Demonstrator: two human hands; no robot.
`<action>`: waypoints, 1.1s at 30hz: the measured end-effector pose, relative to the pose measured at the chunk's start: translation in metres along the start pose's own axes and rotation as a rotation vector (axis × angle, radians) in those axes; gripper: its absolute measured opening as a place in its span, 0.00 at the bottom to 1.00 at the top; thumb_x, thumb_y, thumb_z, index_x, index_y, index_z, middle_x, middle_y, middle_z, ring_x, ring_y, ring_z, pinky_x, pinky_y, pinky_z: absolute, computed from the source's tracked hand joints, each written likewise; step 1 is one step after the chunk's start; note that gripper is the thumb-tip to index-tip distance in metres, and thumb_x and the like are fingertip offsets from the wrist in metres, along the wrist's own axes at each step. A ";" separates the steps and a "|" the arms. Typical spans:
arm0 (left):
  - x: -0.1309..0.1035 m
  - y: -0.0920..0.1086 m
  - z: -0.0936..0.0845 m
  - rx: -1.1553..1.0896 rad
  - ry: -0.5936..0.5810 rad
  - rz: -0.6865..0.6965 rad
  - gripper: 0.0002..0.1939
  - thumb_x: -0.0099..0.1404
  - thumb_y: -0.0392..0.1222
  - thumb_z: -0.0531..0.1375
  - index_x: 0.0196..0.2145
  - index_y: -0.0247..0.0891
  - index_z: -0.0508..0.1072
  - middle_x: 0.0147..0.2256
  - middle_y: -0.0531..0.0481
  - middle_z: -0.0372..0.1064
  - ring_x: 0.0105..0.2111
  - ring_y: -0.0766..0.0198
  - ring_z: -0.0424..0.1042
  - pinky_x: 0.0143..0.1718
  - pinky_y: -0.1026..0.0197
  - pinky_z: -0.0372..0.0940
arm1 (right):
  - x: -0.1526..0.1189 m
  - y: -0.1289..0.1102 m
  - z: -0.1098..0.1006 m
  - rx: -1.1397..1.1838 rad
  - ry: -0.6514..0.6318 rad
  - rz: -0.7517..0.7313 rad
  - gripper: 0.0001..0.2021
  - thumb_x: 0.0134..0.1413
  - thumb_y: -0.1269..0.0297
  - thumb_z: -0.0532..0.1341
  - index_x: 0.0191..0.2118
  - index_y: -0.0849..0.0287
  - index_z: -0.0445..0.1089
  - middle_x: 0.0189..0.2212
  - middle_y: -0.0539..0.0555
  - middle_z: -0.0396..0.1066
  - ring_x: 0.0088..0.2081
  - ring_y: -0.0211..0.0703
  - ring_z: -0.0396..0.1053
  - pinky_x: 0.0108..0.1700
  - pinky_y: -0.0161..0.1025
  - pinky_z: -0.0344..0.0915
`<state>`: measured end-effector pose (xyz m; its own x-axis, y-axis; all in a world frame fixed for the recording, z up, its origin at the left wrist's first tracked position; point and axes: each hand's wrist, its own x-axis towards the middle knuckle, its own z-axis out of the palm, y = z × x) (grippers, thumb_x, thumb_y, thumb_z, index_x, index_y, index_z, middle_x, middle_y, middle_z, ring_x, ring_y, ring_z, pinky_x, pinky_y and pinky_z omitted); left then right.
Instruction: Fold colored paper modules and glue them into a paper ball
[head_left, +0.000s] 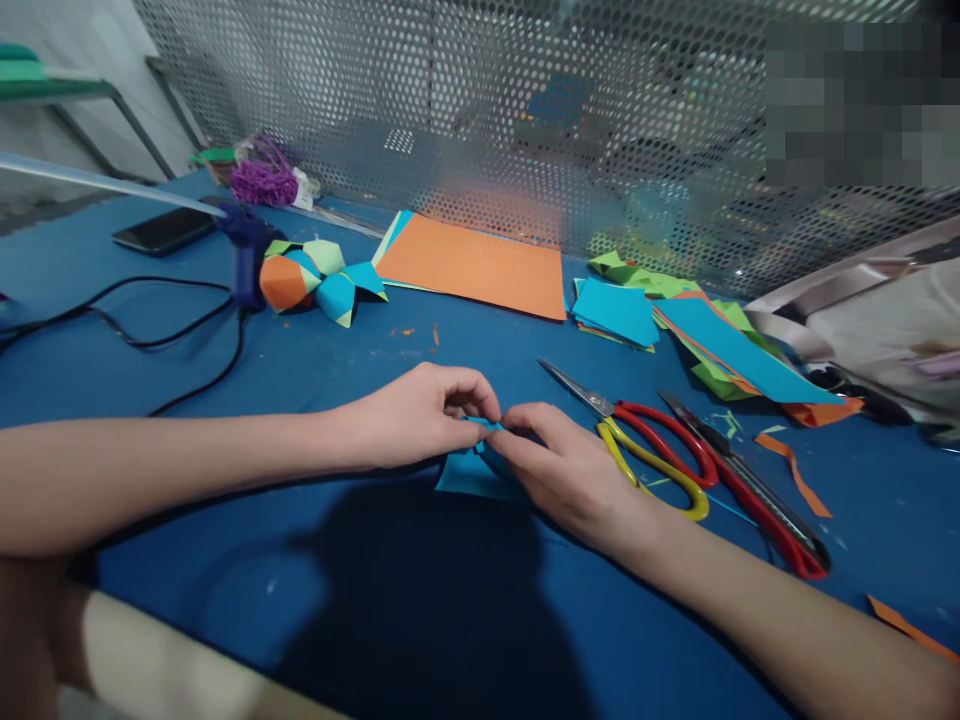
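Note:
A small piece of blue paper lies on the table in front of me, its upper edge raised and folded between my fingers. My left hand pinches that edge from the left with thumb and fingertips. From the right, my right hand pinches the same edge, the fingertips of both hands nearly touching. Part of the fold is hidden behind the fingers. Just right of my right hand lie scissors with red and yellow handles, and a red utility knife beside them.
Behind are orange sheets, a stack of blue squares and coloured offcuts. At left stand a blue glue gun with its cord, folded paper shapes, a phone and purple string. A perforated metal panel borders the table.

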<state>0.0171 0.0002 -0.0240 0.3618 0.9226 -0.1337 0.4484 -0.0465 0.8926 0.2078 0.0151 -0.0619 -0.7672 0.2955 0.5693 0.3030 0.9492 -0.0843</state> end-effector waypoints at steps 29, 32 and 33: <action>-0.004 0.002 0.003 -0.016 0.014 -0.042 0.05 0.51 0.36 0.59 0.29 0.35 0.70 0.21 0.58 0.61 0.23 0.71 0.60 0.23 0.68 0.56 | -0.002 0.002 -0.001 0.016 0.008 -0.013 0.08 0.60 0.75 0.51 0.38 0.60 0.66 0.29 0.56 0.69 0.33 0.41 0.67 0.33 0.36 0.64; -0.005 0.004 0.004 -0.008 0.025 -0.052 0.04 0.51 0.34 0.59 0.28 0.35 0.69 0.21 0.58 0.61 0.23 0.71 0.60 0.24 0.68 0.56 | -0.001 0.002 -0.001 -0.017 -0.014 -0.029 0.09 0.61 0.73 0.50 0.39 0.59 0.67 0.29 0.55 0.69 0.32 0.40 0.66 0.33 0.36 0.63; -0.005 0.004 0.005 -0.010 0.031 -0.052 0.04 0.51 0.33 0.58 0.28 0.35 0.69 0.21 0.58 0.61 0.23 0.71 0.61 0.24 0.68 0.57 | -0.001 0.001 -0.001 -0.016 -0.016 -0.035 0.09 0.62 0.73 0.49 0.39 0.59 0.67 0.28 0.55 0.69 0.32 0.40 0.65 0.33 0.36 0.63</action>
<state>0.0211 -0.0067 -0.0224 0.3133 0.9349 -0.1666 0.4576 0.0051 0.8892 0.2095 0.0162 -0.0616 -0.7863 0.2636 0.5588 0.2847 0.9573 -0.0510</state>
